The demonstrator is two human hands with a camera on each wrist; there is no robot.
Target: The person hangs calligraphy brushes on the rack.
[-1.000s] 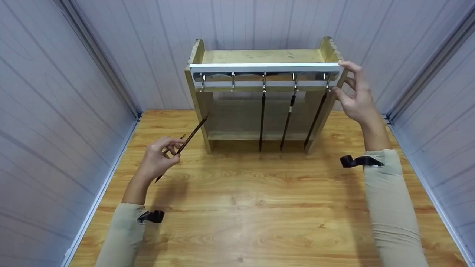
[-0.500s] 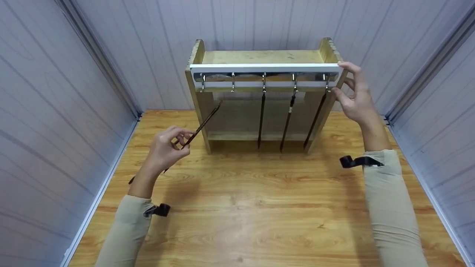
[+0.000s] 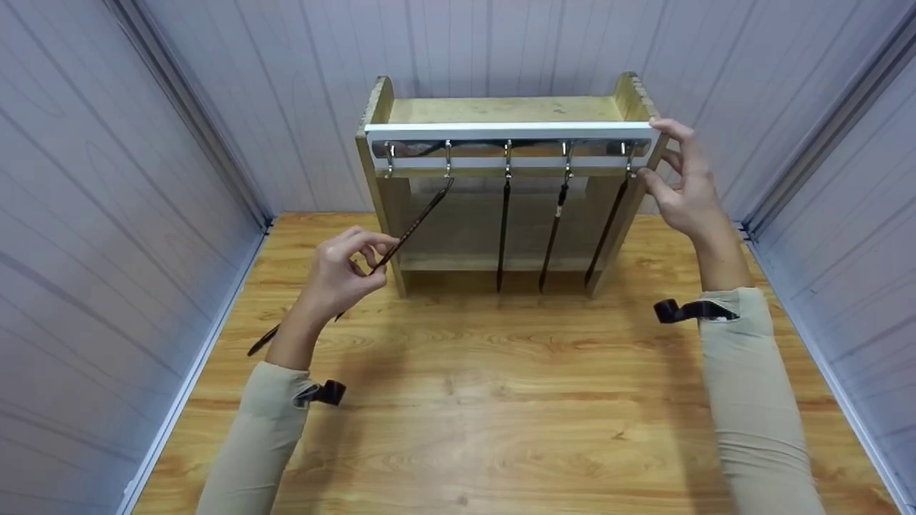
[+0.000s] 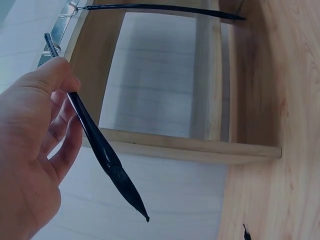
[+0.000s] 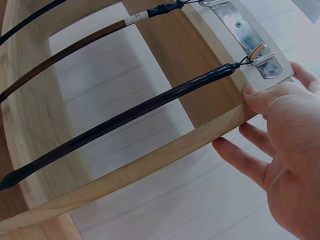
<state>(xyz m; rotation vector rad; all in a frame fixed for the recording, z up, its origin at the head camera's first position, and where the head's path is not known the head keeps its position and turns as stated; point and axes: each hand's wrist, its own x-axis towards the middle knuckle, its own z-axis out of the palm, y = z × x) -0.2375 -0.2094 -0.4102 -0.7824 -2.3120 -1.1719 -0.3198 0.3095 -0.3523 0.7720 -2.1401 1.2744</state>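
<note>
My left hand (image 3: 343,272) pinches a dark calligraphy brush (image 3: 422,220) between thumb and fingers. The brush slants, its upper end close under the second hook from the left (image 3: 449,157); whether they touch I cannot tell. In the left wrist view, the bristle end (image 4: 127,187) points down. My right hand (image 3: 683,189) grips the right end of the white hook rail (image 3: 472,132) and the wooden shelf's side (image 5: 195,137). Three brushes hang by loops from the other hooks: a right one (image 5: 125,117), a middle one with a white label (image 3: 554,229), and a left one (image 3: 504,236).
Behind the rail stands the wooden shelf (image 3: 501,109) on a wood-grain surface (image 3: 486,400). Another dark brush (image 3: 262,340) lies on the surface, partly hidden by my left forearm. Pale panelled walls (image 3: 458,43) enclose the back and sides.
My left hand has moved right and up with the brush, bringing its upper end from the shelf's left side to the second hook. The right hand stays in place.
</note>
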